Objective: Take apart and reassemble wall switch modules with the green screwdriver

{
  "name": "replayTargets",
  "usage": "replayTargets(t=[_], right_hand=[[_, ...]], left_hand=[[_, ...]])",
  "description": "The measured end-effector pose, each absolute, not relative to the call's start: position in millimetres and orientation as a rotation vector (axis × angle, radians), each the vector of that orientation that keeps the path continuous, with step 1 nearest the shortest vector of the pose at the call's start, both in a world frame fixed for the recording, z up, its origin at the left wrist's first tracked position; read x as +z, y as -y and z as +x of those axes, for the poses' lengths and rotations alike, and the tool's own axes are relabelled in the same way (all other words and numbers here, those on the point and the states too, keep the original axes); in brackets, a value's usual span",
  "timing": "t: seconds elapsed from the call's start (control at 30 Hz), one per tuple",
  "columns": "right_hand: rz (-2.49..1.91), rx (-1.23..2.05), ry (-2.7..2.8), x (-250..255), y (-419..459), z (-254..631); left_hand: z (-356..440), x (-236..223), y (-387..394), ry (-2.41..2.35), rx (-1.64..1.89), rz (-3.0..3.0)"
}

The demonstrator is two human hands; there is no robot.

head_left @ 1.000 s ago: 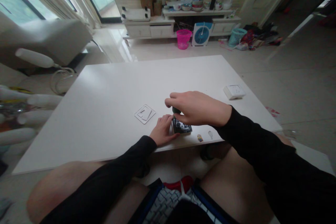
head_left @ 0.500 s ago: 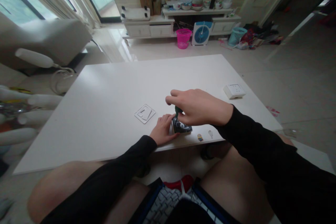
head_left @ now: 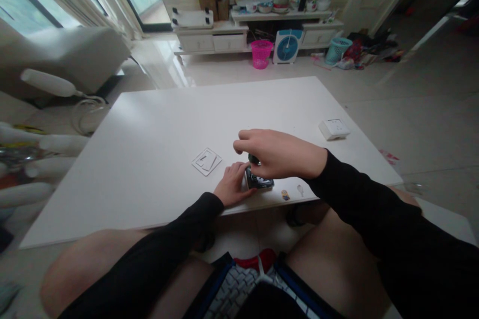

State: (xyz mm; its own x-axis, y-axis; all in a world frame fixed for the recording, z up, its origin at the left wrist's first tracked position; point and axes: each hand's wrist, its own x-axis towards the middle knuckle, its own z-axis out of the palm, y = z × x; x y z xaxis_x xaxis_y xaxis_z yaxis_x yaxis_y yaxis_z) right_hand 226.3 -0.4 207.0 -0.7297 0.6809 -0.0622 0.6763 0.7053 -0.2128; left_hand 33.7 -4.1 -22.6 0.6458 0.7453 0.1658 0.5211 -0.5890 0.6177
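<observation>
My left hand (head_left: 232,187) is closed around the left side of a small wall socket (head_left: 264,185), whose dark inner side faces up, and holds it on the table near the front edge. Over it, my right hand (head_left: 280,152) grips a screwdriver by its dark green handle (head_left: 253,159), pointing down into the socket. The fingers cover most of the tool and its tip is hidden. A white frame with loose cover pieces (head_left: 207,162) lies flat left of my hands. Farther right stands another white wall socket (head_left: 334,129) on its box.
The white table (head_left: 160,124) stretches out before me. By its front edge lie a yellow-and-blue cartoon sticker (head_left: 285,195) and a small pale piece (head_left: 300,190). Across the floor are a pink basket (head_left: 261,55), a box fan (head_left: 287,47) and a low cabinet (head_left: 196,44).
My right hand has shifted slightly left and turned a little with the screwdriver, so less of the handle shows. The left hand and the socket have stayed in place.
</observation>
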Motion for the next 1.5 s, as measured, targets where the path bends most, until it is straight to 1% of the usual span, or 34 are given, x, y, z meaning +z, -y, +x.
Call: replayTargets(t=[0.2,0.27,0.4,0.47,0.7,0.9,1.1,1.33,1.5], right_hand=[[-1.387,0.229,2.804,200.6,-1.1,225.9],[-1.357,0.253,2.824,201.0,-1.7,226.3],[-1.118,0.344,2.904,205.3,-1.6,226.9],[-1.080,0.362,2.896,205.7,-1.2,226.4],[-1.349,0.262,2.790,200.6,-2.1,225.5],[-1.111,0.326,2.886,205.8,-1.2,226.3],[-1.325,0.239,2.815,203.2,0.1,224.3],[-1.170,0.266,2.894,207.1,0.9,225.9],[-1.378,0.122,2.801,201.6,0.7,224.1]], left_hand=[[34.9,-21.1,3.8,-0.999,0.520,2.361],[34.4,-21.1,3.6,-0.992,0.526,2.363],[33.4,-22.7,3.5,-0.995,0.541,2.353],[33.5,-23.5,3.6,-1.002,0.549,2.352],[34.3,-22.9,4.2,-1.006,0.526,2.361],[33.3,-27.0,3.4,-0.983,0.559,2.356],[33.9,-24.0,3.2,-0.999,0.527,2.357],[32.8,-25.1,3.1,-0.978,0.540,2.358],[33.4,-23.5,3.3,-1.003,0.521,2.358]])
